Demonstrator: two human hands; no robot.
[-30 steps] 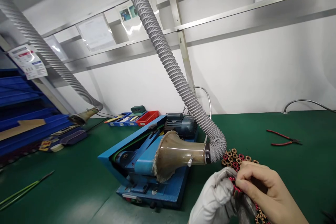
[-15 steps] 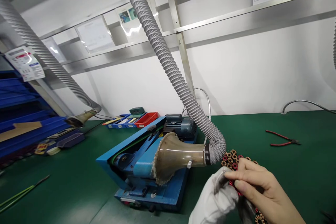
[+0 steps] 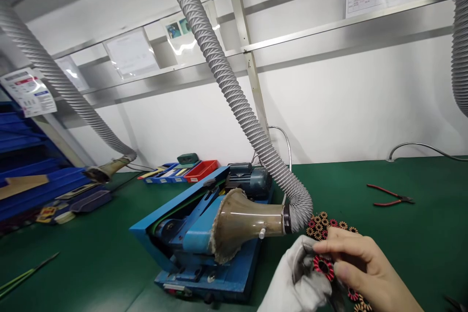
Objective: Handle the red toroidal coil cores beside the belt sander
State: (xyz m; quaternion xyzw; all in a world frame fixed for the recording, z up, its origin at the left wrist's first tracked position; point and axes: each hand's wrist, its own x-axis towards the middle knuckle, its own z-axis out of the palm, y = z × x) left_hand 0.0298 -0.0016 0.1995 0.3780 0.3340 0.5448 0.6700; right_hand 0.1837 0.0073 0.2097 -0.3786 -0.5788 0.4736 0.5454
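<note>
My left hand (image 3: 298, 280), in a white glove, sits at the bottom edge of the view with its fingers curled inward around a small wound ring coil (image 3: 323, 266), red and black, which rests against the gloved fingertips. My bare right hand (image 3: 360, 268) comes in from the lower right, fingers bent and closed, with thumb and forefinger pinching the same coil from the other side. So both hands are closed on that one coil, held just above the green counter (image 3: 402, 243) and just in front of the machine.

Right behind my knuckles a loose pile of coils (image 3: 321, 222) lies on the counter, tan and red ones mixed, and a few more coils (image 3: 356, 297) show below my right hand near the frame's edge.

To the left of my hands stands a blue belt sander (image 3: 197, 239), tilted up toward the back, with a brownish translucent suction funnel (image 3: 244, 224) pointing at it. A grey ribbed hose (image 3: 234, 92) runs up from the funnel out of the top of the view. Well apart on the right, red-handled pliers (image 3: 389, 196) lie on the counter.
</note>
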